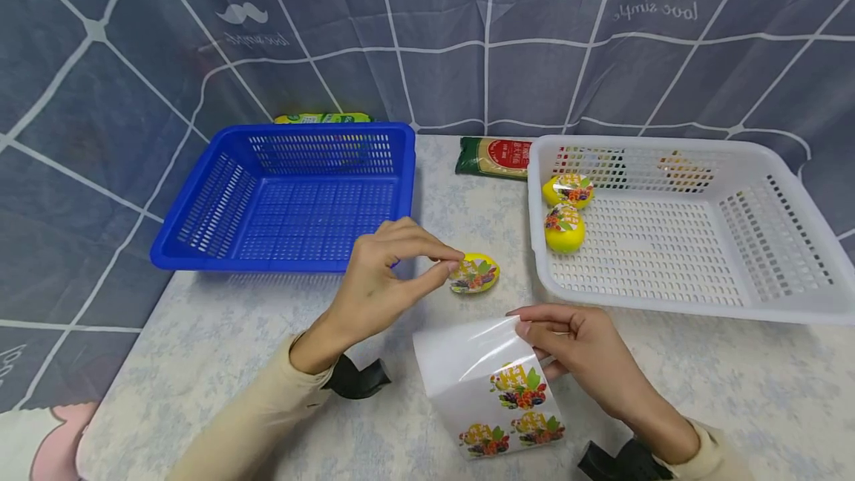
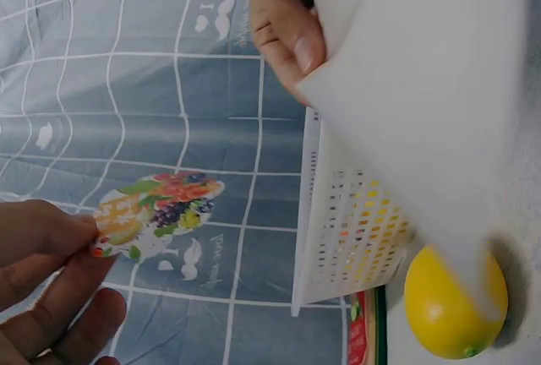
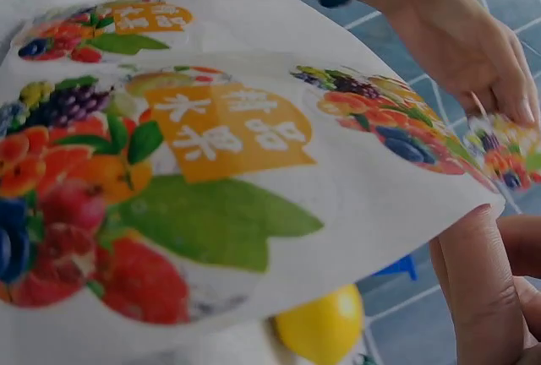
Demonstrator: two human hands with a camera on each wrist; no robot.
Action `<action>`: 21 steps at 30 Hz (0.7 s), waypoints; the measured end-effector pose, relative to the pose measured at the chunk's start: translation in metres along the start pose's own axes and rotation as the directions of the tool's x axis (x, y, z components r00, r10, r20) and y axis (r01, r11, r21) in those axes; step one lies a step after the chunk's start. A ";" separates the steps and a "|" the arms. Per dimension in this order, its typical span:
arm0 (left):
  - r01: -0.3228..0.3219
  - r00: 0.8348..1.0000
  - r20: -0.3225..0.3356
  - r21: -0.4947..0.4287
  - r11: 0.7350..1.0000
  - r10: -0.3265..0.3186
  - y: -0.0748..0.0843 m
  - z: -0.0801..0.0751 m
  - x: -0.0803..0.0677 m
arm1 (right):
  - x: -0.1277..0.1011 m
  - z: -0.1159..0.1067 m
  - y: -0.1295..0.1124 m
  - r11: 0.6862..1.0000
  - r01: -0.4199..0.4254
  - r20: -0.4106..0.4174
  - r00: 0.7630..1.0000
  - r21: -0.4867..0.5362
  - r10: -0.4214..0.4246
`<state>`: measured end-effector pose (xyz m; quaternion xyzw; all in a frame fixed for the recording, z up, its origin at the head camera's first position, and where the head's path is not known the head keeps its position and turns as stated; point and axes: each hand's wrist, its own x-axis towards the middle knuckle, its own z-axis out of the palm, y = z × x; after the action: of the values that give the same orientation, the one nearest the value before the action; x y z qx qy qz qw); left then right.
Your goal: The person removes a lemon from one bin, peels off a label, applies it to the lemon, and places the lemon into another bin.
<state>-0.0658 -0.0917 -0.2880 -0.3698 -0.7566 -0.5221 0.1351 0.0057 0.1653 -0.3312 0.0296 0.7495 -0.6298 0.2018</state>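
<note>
My left hand [image 1: 381, 284] pinches a clear oval fruit sticker [image 2: 158, 213], printed with colourful fruit, between thumb and forefinger. In the head view the sticker overlaps a yellow lemon [image 2: 452, 318] lying on the table; the left wrist view shows the two well apart. The right hand [image 1: 581, 351] grips a glossy white sheet of stickers [image 1: 461, 355] by its upper right corner, thumb on top. Several fruit stickers remain on the lower part of this sheet, which bends and hangs toward me. In the left wrist view the sheet's pale back partly covers the lemon.
A blue plastic basket [image 1: 410, 169] stands at the left. On the right, a white basket [image 1: 641, 304] holds two stickered lemons [image 1: 564, 240] along its left side. Behind them lie a red and green packet [image 1: 494, 156] and a green-yellow packet [image 1: 320, 118], before a grey checked curtain [image 1: 441, 13].
</note>
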 end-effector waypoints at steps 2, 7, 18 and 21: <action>0.057 0.998 0.020 0.004 0.998 -0.057 -0.002 0.001 0.003 | 0.002 0.002 0.003 1.000 0.002 0.030 1.000 0.018 -0.003; 0.215 0.974 0.068 0.021 0.976 -0.216 -0.008 0.004 0.009 | 0.007 0.003 0.012 0.999 -0.018 0.063 0.998 0.044 0.016; 0.316 0.937 0.109 0.135 0.939 -0.331 -0.025 0.013 0.019 | 0.019 0.001 0.031 0.969 -0.099 0.210 0.976 0.226 0.051; 0.316 0.935 0.116 0.156 0.936 -0.335 -0.031 0.016 0.019 | 0.021 0.003 0.035 0.964 -0.103 0.219 0.974 0.245 0.049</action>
<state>-0.0976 -0.0752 -0.3050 -0.2654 -0.8485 -0.4576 0.0175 -0.0027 0.1656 -0.3719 0.0172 0.6349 -0.7122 0.2989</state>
